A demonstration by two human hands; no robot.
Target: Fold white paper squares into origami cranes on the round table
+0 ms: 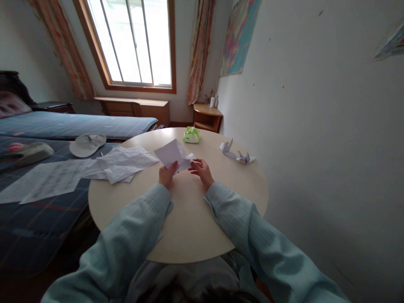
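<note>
A partly folded sheet of white paper (171, 154) is held up over the round table, its right end creased into a narrow point. My left hand (167, 173) grips its lower edge, thumb on the near face and the other fingers hidden behind. At the narrow right end, my right hand (201, 170) pinches the paper between thumb and forefinger, its other fingers loosely curled. Two folded paper figures, one with upright points (227, 150) and a smaller one (245, 158), stand to the right, apart from my hands.
The round table (202, 227) has a green tissue pack (192, 135) near its far edge. Loose white sheets (124, 163) overlap its left side and reach onto the bed (34, 227), where a white cap (87, 144) lies. A wall (315, 147) rises close on the right.
</note>
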